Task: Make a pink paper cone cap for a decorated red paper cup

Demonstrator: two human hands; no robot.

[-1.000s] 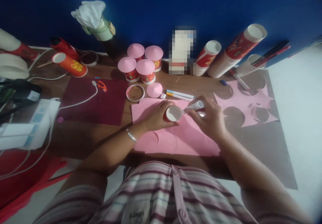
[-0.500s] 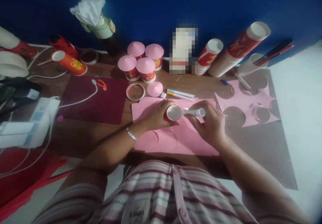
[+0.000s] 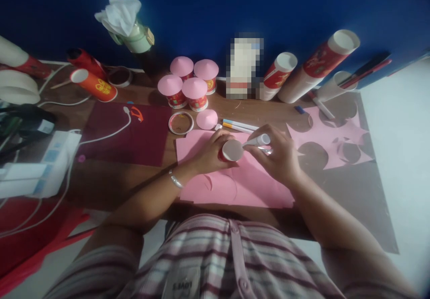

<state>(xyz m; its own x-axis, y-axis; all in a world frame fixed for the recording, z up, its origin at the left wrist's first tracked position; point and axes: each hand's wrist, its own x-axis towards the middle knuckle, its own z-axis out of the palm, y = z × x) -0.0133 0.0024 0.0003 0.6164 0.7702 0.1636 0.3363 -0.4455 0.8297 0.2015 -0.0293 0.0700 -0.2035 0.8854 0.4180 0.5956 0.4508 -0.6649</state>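
Observation:
My left hand (image 3: 215, 154) is wrapped around a short red paper tube (image 3: 232, 150) and holds it upright above pink paper sheets (image 3: 215, 191). Its pale round end faces up. In my right hand (image 3: 277, 153) is a white glue tube (image 3: 258, 141), its narrow tip at the right side of the paper tube's rim. A small shiny piece shows under the glue tube, too unclear to name. Behind my left hand lie a pink paper cone (image 3: 207, 119) and a tape roll (image 3: 181, 123). Curved lines or cuts mark the top pink sheet.
Several red tubes with pink cone tops (image 3: 195, 88) stand at the back. Beside the glue tube lie pens (image 3: 238, 126). Cut pink scraps (image 3: 336, 133) are at right, with tall tubes (image 3: 319, 66) behind. A dark red sheet (image 3: 124, 133) and white cable (image 3: 110, 138) lie left.
The glue tube has tilted and shifted slightly left and back in my right hand. The paper tube's upper end now looks flat and evenly pale, where its inner wall showed before.

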